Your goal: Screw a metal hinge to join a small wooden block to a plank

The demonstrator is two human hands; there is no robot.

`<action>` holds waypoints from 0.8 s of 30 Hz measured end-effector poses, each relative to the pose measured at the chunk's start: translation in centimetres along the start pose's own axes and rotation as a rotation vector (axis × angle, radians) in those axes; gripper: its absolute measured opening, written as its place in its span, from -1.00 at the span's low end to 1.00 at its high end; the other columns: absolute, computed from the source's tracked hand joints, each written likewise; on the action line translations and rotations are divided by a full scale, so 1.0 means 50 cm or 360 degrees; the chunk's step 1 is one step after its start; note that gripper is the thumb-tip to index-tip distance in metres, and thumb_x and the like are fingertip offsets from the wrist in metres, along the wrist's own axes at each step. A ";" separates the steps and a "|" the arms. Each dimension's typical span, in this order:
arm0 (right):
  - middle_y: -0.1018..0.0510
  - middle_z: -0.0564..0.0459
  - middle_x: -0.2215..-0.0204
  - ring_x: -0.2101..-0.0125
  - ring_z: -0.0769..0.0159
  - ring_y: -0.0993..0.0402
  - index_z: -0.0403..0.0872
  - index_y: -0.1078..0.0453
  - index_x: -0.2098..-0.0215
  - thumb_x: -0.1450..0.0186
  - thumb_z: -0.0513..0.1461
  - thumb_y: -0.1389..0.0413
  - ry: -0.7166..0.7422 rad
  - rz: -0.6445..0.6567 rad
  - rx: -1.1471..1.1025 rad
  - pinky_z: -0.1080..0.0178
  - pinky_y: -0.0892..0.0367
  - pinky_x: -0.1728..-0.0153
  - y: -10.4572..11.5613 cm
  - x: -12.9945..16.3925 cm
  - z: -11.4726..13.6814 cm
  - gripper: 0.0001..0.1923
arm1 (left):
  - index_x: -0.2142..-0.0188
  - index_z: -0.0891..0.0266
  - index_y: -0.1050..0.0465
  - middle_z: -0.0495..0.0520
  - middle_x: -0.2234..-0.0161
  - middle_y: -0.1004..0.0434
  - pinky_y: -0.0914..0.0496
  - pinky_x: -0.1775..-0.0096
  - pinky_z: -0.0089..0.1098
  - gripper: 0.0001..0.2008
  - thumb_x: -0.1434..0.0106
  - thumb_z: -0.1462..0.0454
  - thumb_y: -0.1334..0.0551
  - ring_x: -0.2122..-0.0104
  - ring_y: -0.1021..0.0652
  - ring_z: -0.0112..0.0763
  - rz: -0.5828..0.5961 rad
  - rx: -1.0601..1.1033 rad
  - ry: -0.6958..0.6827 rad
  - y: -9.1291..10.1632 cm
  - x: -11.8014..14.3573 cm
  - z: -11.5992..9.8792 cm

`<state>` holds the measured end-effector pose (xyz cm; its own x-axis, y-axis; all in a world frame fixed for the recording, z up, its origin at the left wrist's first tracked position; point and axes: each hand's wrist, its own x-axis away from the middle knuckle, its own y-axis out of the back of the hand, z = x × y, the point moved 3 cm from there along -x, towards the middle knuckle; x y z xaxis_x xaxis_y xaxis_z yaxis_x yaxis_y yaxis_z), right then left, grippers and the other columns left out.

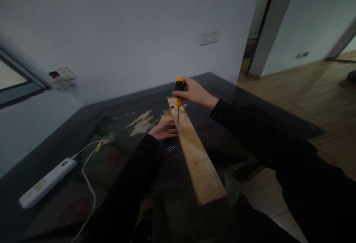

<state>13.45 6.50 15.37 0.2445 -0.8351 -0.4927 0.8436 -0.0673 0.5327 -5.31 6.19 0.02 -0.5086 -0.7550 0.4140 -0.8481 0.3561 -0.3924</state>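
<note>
Two hands work: my right hand (194, 92) grips an upright screwdriver (179, 91) over a wooden plank (198, 161); my left hand (164, 130), loosely curled, steadies a small bracket (178, 127).

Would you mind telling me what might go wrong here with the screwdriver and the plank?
The left hand lies right beside the screwdriver tip at the small metal plate, so a slip could jab the fingers. The plank overhangs the table edge and may tip or shift. The loose screws beside it could roll away.

plank (196, 154) on table (66, 128), screws (170, 148) left of it, power strip (46, 182) far left
</note>
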 end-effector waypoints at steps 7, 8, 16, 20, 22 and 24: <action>-0.42 0.08 0.35 0.50 0.45 -0.33 -0.04 -0.18 0.03 -0.19 -0.16 -0.20 0.0063 0.0072 0.0054 0.29 -0.30 0.42 -0.002 0.011 0.020 -0.57 | 0.03 0.22 -0.35 0.11 0.20 -0.56 -0.49 0.21 -0.30 -0.61 -0.14 0.47 -0.25 0.31 -0.61 -0.34 -0.0026 0.0003 -0.0100 -0.017 0.002 0.025; -0.42 0.08 0.36 0.52 0.46 -0.33 -0.04 -0.19 0.06 -0.19 -0.16 -0.20 0.0049 0.0095 0.0043 0.31 -0.30 0.44 -0.003 0.011 0.022 -0.59 | 0.04 0.23 -0.35 0.11 0.22 -0.57 -0.49 0.22 -0.31 -0.61 -0.14 0.47 -0.26 0.34 -0.61 -0.36 -0.0066 -0.0027 -0.0116 -0.019 0.001 0.028; -0.42 0.02 0.35 0.53 0.43 -0.38 -0.07 -0.18 0.16 -0.30 -0.18 -0.07 -0.0045 0.0290 -0.0179 0.29 -0.35 0.53 -0.002 -0.006 0.036 -0.80 | 0.09 0.26 -0.38 0.10 0.22 -0.55 -0.50 0.22 -0.31 -0.56 -0.03 0.54 -0.30 0.32 -0.59 -0.38 -0.0255 -0.0194 -0.0248 -0.037 0.003 0.033; -0.42 0.02 0.36 0.57 0.45 -0.37 -0.08 -0.18 0.16 -0.32 -0.22 -0.02 -0.0076 0.0360 -0.0189 0.33 -0.33 0.59 0.005 -0.011 0.040 -0.85 | 0.08 0.26 -0.37 0.09 0.24 -0.55 -0.51 0.25 -0.32 -0.55 -0.02 0.55 -0.29 0.33 -0.59 -0.38 -0.0247 -0.0212 -0.0252 -0.042 0.005 0.033; -0.41 0.02 0.33 0.57 0.47 -0.37 -0.08 -0.19 0.13 -0.32 -0.24 -0.03 -0.0045 0.0350 -0.0164 0.35 -0.32 0.60 0.007 -0.011 0.043 -0.83 | 0.08 0.25 -0.37 0.09 0.24 -0.55 -0.51 0.26 -0.34 -0.54 -0.01 0.54 -0.30 0.33 -0.59 -0.38 -0.0254 -0.0225 -0.0262 -0.043 0.006 0.032; -0.41 0.02 0.31 0.56 0.48 -0.37 -0.07 -0.20 0.09 -0.32 -0.25 -0.02 -0.0012 0.0350 -0.0152 0.37 -0.32 0.60 0.007 -0.010 0.046 -0.80 | 0.08 0.25 -0.38 0.10 0.22 -0.55 -0.51 0.28 -0.35 -0.54 -0.01 0.53 -0.30 0.32 -0.58 -0.38 -0.0266 -0.0247 -0.0271 -0.044 0.006 0.032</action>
<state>12.55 5.63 17.36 0.4240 -0.8280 -0.3670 0.8120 0.1680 0.5590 -3.37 4.32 -0.33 -0.3386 -0.8872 0.3134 -0.9373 0.2890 -0.1946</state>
